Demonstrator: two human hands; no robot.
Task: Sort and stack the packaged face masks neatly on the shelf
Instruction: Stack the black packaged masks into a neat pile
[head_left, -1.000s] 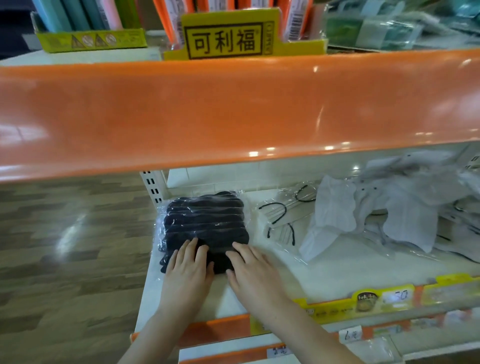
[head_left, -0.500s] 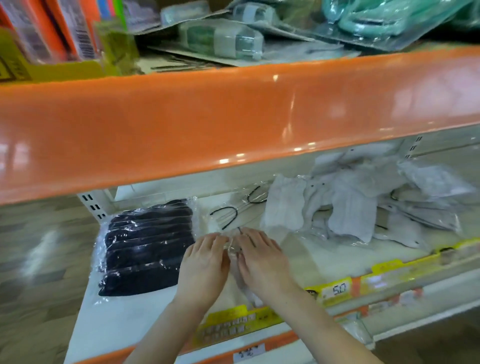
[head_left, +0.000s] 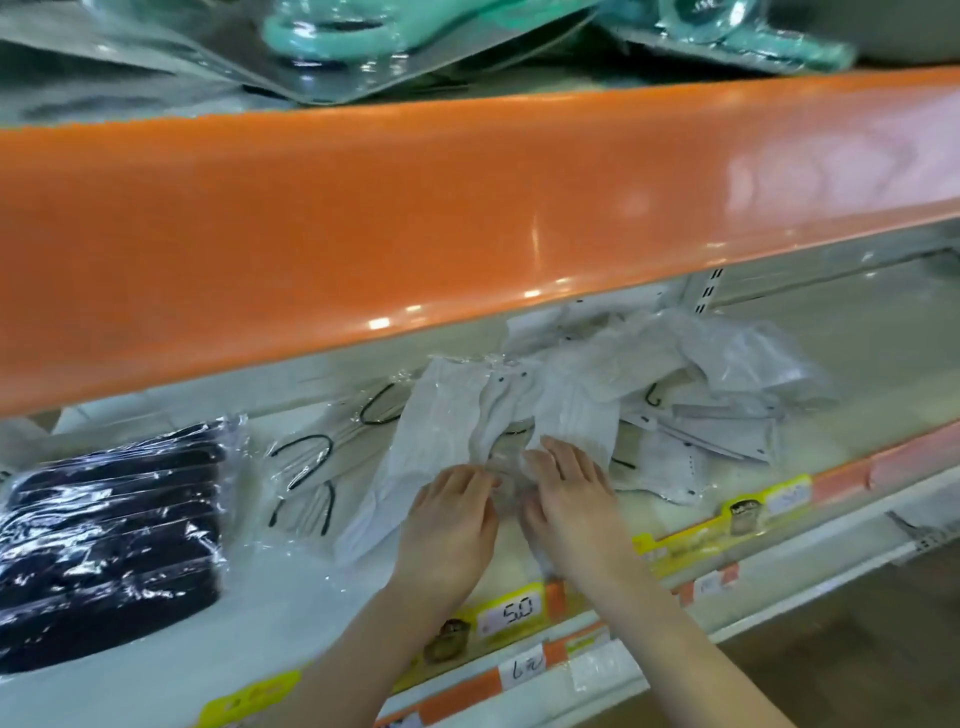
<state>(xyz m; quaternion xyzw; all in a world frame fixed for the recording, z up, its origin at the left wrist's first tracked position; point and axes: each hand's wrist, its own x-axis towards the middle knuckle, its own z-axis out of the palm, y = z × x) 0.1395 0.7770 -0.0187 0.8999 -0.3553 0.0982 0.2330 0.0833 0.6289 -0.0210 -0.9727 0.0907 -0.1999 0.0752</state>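
Both hands low centre on white shelf (head_left: 291, 613), side by side. Left hand (head_left: 451, 525) & right hand (head_left: 574, 499) meeting over a clear-wrapped white mask pack (head_left: 447, 431); fingers bent down onto the crinkled plastic between them, looks like a pinch on the wrap, though can't tell for sure w/ the blur. Loose heap of more white mask packs (head_left: 691, 384) spread far & right of hands, overlapping, untidy. Clear packs w/ black ear loops (head_left: 306, 467) just left of the held pack. Stack of black masks in clear wrap (head_left: 109, 535) at near left, well apart from hands, lying flat. Orange shelf edge (head_left: 415, 218) overhead. Yellow price tag "5.0" (head_left: 511, 608) on near rail below wrists.
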